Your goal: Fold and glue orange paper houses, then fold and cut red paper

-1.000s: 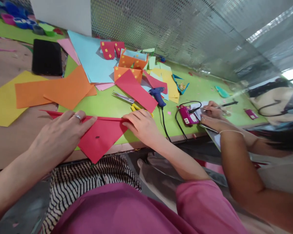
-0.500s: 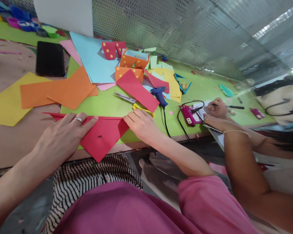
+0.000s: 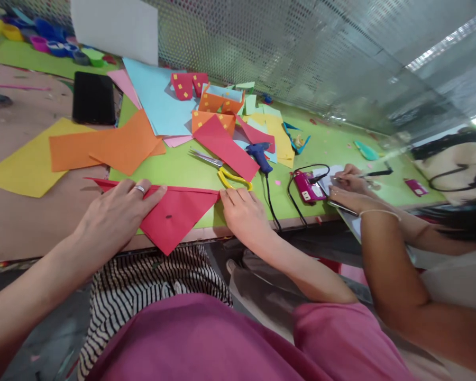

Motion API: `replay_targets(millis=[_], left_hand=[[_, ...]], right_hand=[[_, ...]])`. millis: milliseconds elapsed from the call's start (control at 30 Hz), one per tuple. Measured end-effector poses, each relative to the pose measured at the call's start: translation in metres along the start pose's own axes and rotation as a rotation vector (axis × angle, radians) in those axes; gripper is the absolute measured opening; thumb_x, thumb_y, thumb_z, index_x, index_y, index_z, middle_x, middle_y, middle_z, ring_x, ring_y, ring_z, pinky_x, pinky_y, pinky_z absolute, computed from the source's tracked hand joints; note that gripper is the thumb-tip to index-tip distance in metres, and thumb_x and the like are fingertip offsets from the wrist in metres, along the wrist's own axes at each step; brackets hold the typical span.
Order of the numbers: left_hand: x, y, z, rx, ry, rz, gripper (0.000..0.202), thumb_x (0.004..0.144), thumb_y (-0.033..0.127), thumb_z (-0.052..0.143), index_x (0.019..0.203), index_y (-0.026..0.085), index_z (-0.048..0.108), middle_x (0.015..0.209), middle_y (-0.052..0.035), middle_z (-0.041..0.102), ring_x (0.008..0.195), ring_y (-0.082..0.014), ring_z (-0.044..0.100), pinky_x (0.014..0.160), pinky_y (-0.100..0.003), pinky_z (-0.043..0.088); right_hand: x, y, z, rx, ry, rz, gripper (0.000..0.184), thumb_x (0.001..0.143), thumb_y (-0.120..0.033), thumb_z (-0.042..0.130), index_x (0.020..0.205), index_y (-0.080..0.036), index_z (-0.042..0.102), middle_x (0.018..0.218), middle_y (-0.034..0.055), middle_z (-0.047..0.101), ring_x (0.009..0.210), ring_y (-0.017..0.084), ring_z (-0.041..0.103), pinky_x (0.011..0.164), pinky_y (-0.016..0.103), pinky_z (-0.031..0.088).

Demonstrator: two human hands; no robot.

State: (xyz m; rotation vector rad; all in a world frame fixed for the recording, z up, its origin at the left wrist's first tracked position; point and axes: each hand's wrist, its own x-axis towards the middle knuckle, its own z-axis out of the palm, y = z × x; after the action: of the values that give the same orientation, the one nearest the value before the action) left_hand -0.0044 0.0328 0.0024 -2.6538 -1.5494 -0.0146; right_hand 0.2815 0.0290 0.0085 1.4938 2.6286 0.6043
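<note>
A folded sheet of red paper, shaped like a triangle pointing toward me, lies at the table's front edge. A narrow strip is folded along its far side, and a small dark mark shows near its middle. My left hand, with a ring, lies on the left part of that fold, fingers flat and thumb apart. At the right corner, my right hand has its fingers closed on the folded edge; the thumb is hidden. Just beyond it are scissors with yellow handles and a blue glue gun.
Orange and yellow paper lie left, near a black phone. Farther back stand spotted orange paper pieces by blue paper. A corded purple power strip sits right, beside another person's hands with a pen.
My right hand has slid rightward along the fold to the paper's right corner. My left hand stays on the left part. The whole view has shifted slightly.
</note>
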Motion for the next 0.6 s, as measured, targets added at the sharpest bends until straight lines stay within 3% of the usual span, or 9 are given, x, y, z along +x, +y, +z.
replay_targets(millis=[100,233,333,467,600], left_hand=[[0.002,0.001,0.003,0.042,0.025,0.001,0.058,0.099,0.005,0.029,0.145,0.021,0.06,0.119,-0.0171,0.069,0.102,-0.0303,0.065,0.06,-0.032,0.054],[0.005,0.005,-0.003,0.088,-0.015,0.023,0.057,0.099,0.005,0.034,0.148,0.021,0.057,0.121,-0.0165,0.069,0.105,-0.0288,0.066,0.073,-0.036,0.061],[0.006,0.008,-0.008,0.053,-0.062,-0.014,0.055,0.1,0.006,0.038,0.15,0.022,0.055,0.128,-0.0169,0.067,0.115,-0.0282,0.065,0.082,-0.036,0.063],[0.004,0.007,-0.008,0.002,-0.053,-0.067,0.055,0.101,0.009,0.043,0.152,0.026,0.052,0.142,-0.0172,0.062,0.129,-0.0284,0.062,0.094,-0.039,0.063],[-0.003,0.006,-0.001,-0.028,-0.006,-0.082,0.055,0.097,0.002,0.039,0.151,0.01,0.052,0.149,-0.0215,0.06,0.136,-0.0282,0.061,0.101,-0.038,0.061]], right_hand=[[0.009,-0.004,-0.008,0.054,0.038,0.018,0.036,0.102,-0.011,0.043,0.125,-0.002,0.07,0.112,0.0192,0.076,0.1,0.029,0.061,0.086,0.042,0.048],[0.035,-0.023,-0.009,0.291,0.114,-0.152,0.044,0.109,-0.024,0.039,0.143,-0.006,0.061,0.133,0.0176,0.071,0.113,0.028,0.06,0.096,0.043,0.048],[0.05,-0.035,-0.002,0.438,0.075,-0.196,0.045,0.11,-0.032,0.04,0.138,-0.006,0.064,0.127,0.0179,0.072,0.112,0.028,0.061,0.095,0.044,0.048],[0.055,-0.036,0.004,0.459,0.076,-0.172,0.045,0.111,-0.035,0.039,0.133,-0.009,0.068,0.123,0.0159,0.075,0.109,0.028,0.062,0.093,0.044,0.047],[0.051,-0.035,0.005,0.393,0.139,-0.166,0.045,0.111,-0.035,0.039,0.132,-0.009,0.068,0.124,0.0131,0.077,0.106,0.027,0.064,0.092,0.041,0.045]])
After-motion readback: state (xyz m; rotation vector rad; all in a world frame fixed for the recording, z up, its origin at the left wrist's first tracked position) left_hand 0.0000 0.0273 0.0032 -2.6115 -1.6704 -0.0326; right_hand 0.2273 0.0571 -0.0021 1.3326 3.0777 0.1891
